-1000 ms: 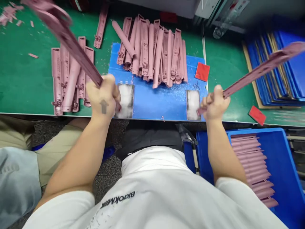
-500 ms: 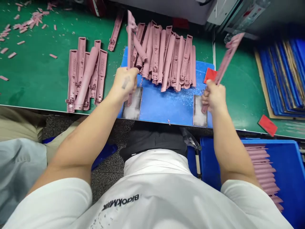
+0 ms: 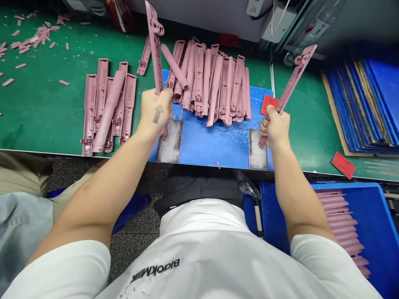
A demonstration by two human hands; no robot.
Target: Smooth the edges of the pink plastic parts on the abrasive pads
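Observation:
My left hand (image 3: 156,110) is closed round a long pink plastic part (image 3: 155,50), which stands up above the fist, its lower end showing below over a grey patch (image 3: 170,143). In my right hand (image 3: 276,126) is a second pink part (image 3: 294,79), tilted up to the right; its lower end pokes out over another grey patch (image 3: 258,155). Between and beyond my hands, a pile of similar pink parts (image 3: 198,79) lies on a blue mat (image 3: 215,145). A red block (image 3: 268,104) sits just behind my right hand.
Several more pink parts (image 3: 109,108) lie left on the green table (image 3: 37,112), with small pink scraps (image 3: 39,36) beyond. At right are stacked blue sheets (image 3: 363,108), a red pad (image 3: 343,165) and a blue bin (image 3: 378,216) of pink parts. A co-worker's leg (image 3: 23,174) shows at left.
The whole view has shifted slightly. The part in my left hand now leans left at its top, where it was nearly upright. Both hands still hold their parts.

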